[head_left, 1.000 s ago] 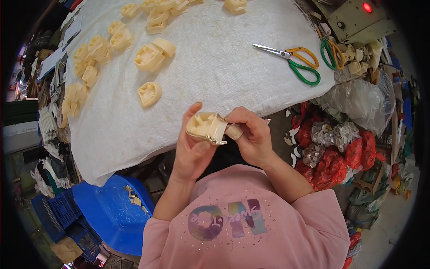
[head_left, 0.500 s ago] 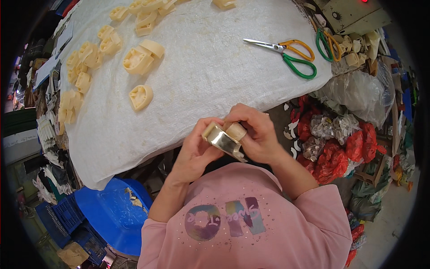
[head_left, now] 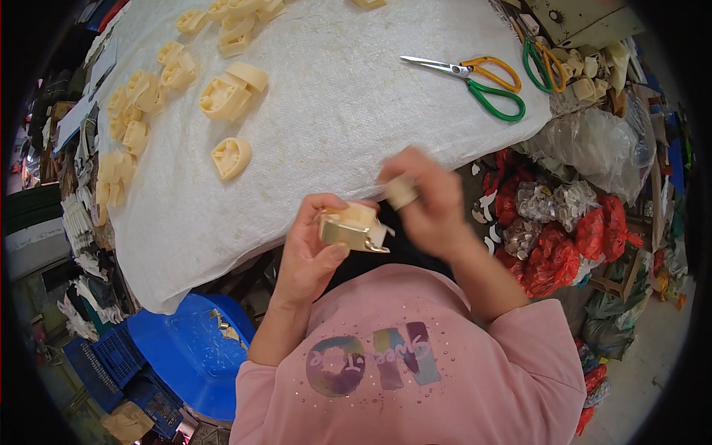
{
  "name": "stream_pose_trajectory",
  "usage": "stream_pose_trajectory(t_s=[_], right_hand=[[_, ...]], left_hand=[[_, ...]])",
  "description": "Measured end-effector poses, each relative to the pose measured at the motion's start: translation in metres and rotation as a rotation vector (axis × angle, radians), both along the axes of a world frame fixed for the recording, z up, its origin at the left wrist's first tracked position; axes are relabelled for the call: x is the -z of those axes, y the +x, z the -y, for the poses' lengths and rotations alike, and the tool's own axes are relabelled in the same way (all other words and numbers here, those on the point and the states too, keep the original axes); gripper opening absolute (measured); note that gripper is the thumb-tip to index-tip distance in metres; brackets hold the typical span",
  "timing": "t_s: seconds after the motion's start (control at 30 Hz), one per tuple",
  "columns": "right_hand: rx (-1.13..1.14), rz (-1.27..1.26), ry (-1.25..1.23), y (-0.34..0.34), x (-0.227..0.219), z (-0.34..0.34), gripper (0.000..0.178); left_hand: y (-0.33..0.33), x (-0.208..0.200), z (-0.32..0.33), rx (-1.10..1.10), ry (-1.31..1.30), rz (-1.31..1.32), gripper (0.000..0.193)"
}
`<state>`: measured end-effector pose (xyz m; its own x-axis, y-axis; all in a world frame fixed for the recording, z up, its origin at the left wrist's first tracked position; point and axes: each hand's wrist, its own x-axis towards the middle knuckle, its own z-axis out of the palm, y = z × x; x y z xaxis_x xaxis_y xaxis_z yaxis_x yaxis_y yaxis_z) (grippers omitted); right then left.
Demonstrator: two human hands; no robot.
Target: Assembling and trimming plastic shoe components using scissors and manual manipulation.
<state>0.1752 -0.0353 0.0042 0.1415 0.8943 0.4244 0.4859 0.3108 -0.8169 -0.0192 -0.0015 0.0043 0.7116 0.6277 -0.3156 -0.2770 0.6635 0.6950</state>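
My left hand [head_left: 305, 252] is closed on a cream plastic piece with a shiny gold face [head_left: 345, 231], held just off the table's near edge. Blurred by motion, my right hand [head_left: 436, 208] grips a small tan roll of tape [head_left: 401, 192] to the right of that piece. A faint strip seems to stretch from the roll toward the piece. On the white table cover [head_left: 326, 111] lie a single cream piece [head_left: 231, 158] and a cluster of such pieces [head_left: 231, 93]. Scissors [head_left: 471, 74] with one yellow and one green handle lie partly spread at the right.
More cream pieces [head_left: 137, 96] line the table's left side. A blue tub [head_left: 189, 356] with scraps stands below its left corner. Red plastic bags [head_left: 552, 263] and clear bags [head_left: 593, 141] crowd the right. A second pair of scissors [head_left: 535, 65] rests at the table's right edge.
My right hand has drawn away from the piece, up and to the right, with the roll. My left hand has turned the piece and shifted slightly left.
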Motion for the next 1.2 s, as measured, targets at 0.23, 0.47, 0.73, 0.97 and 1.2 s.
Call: stream_pose_trajectory(t_s=[0.23,0.47,0.73,0.97,1.2], right_hand=[[0.45,0.68,-0.139,0.175,0.007,-0.016,0.049],[0.217,0.756,-0.201,0.173,0.0,-0.03,0.059],[-0.059,0.218,-0.398,0.074,-0.022,0.035,0.063],[-0.347,-0.152,-0.694,0.025,0.0,0.067,0.052],[-0.339,-0.232,-0.752,0.012,0.0,0.06,0.048]], left_hand=[[-0.001,0.0,-0.018,-0.241,0.282,0.039,0.071],[-0.003,0.0,-0.029,-0.076,1.323,-0.862,0.059],[-0.003,0.005,-0.031,-0.058,1.348,-1.019,0.053],[-0.001,0.018,-0.017,-0.248,1.052,-0.699,0.05],[0.001,0.021,-0.01,-0.255,1.128,-0.703,0.051]])
